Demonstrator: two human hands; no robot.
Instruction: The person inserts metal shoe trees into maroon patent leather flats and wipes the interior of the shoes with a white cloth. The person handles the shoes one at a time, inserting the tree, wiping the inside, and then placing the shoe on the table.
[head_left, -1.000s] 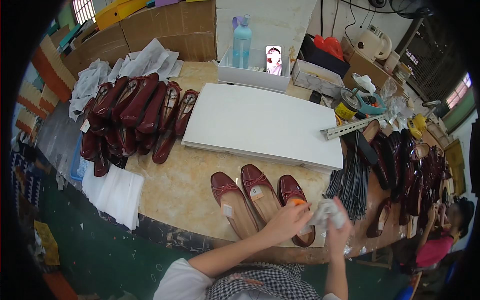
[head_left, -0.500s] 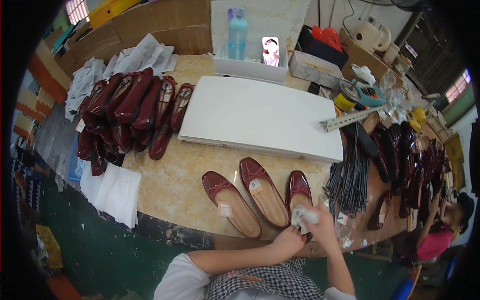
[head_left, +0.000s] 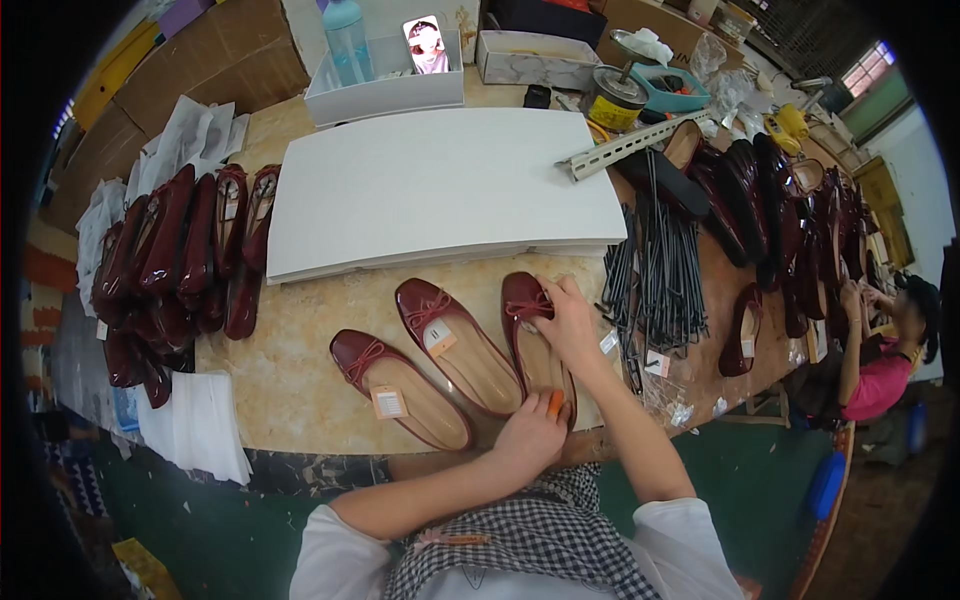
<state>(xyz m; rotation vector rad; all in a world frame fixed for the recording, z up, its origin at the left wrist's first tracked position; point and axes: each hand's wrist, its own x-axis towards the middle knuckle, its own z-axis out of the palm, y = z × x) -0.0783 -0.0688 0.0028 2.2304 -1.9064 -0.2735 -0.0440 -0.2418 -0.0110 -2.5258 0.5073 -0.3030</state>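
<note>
Three dark-red ballet flats with bows lie side by side at the table's near edge: a left shoe, a middle shoe and a right shoe. The left and middle ones carry paper tags on their insoles. My right hand grips the right shoe at its toe, fingers by the bow and thumb at the opening, where a bit of white shows. At that shoe's heel, my left hand is closed on a small orange thing whose kind I cannot make out.
A stack of white sheets lies behind the shoes. Piled flats and white tissue sheets are at left. Black rods, a perforated metal bar and more flats lie at right, near another person.
The crumpled white paper is no longer visible in my right hand, which has moved forward to the toe. The orange thing now shows in my left hand. The view has shifted.
</note>
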